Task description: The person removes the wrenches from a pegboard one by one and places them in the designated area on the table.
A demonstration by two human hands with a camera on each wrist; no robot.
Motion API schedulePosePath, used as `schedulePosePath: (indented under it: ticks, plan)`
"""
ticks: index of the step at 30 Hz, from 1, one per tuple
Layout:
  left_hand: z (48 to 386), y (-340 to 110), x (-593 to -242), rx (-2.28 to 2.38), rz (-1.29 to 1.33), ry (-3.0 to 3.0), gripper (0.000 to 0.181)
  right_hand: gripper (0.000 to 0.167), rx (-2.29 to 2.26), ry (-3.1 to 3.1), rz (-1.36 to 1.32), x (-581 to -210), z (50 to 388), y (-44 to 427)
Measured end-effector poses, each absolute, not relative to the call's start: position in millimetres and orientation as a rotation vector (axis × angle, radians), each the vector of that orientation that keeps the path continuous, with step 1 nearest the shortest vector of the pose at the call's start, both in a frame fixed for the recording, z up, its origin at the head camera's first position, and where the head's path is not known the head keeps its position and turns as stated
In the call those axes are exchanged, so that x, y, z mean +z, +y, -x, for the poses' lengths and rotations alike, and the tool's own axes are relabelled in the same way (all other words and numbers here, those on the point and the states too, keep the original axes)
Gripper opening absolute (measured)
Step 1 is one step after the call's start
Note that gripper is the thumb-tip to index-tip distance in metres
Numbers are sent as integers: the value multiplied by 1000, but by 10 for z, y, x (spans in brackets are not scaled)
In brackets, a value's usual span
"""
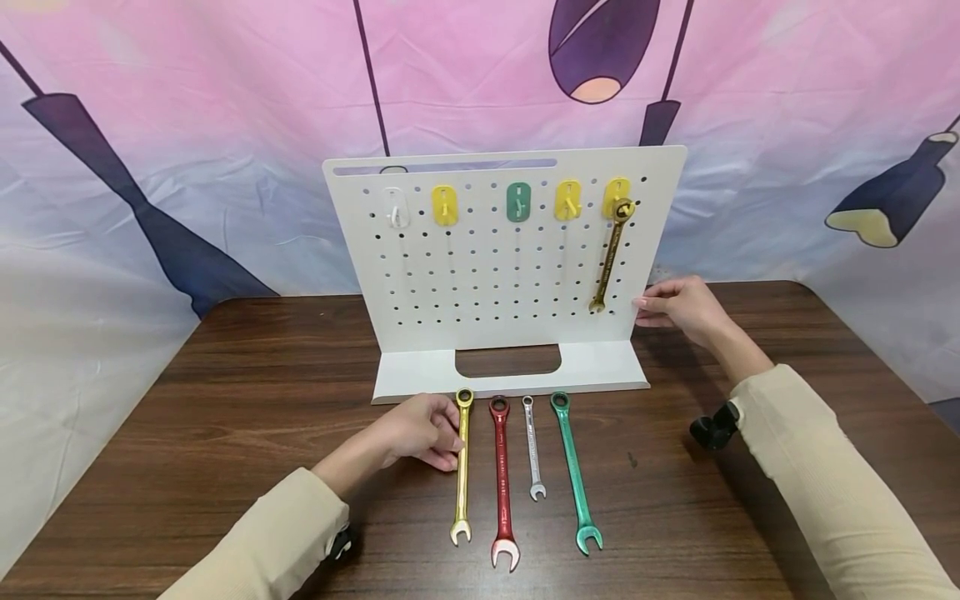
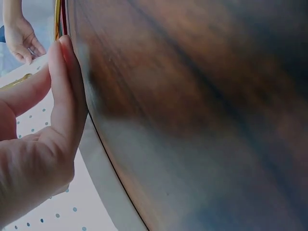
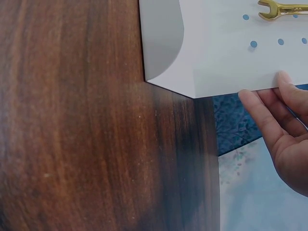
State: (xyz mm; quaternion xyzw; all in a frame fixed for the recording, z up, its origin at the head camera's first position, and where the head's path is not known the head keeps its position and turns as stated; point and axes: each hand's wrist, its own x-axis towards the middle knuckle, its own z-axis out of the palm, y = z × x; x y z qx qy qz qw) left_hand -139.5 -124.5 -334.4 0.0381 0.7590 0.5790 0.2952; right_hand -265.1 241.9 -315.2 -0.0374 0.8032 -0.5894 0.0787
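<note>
My left hand (image 1: 423, 429) pinches the yellow combination wrench (image 1: 462, 483) at its upper shaft, with the wrench lying on the table. In the left wrist view, thumb and fingertips meet beside its shaft (image 2: 57, 19). To its right lie a red wrench (image 1: 502, 475), a small silver wrench (image 1: 532, 446) and a green wrench (image 1: 573, 467). My right hand (image 1: 686, 308) grips the right edge of the white pegboard (image 1: 495, 333), thumb in front and fingers behind. A gold wrench (image 1: 609, 258) hangs from the rightmost yellow hook (image 1: 615, 187).
Also on the pegboard are a white hook (image 1: 395, 208), two more yellow hooks (image 1: 445, 206) and a green hook (image 1: 518, 202). The board's base stands on the dark wooden table (image 1: 262, 433), just behind the wrenches. A patterned cloth (image 1: 225, 208) hangs behind the table.
</note>
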Motion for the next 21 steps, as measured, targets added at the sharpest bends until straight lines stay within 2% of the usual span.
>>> schedulePosePath:
  ticks: [7, 21]
  plan:
    - [1372, -1257, -3362, 1522, -111, 2005, 14, 23, -1773, 2392, 114, -3150, 2652, 2425]
    - [1375, -1247, -3363, 1492, -40, 2071, 15, 29, -1760, 2391, 107, -3146, 2656, 2418]
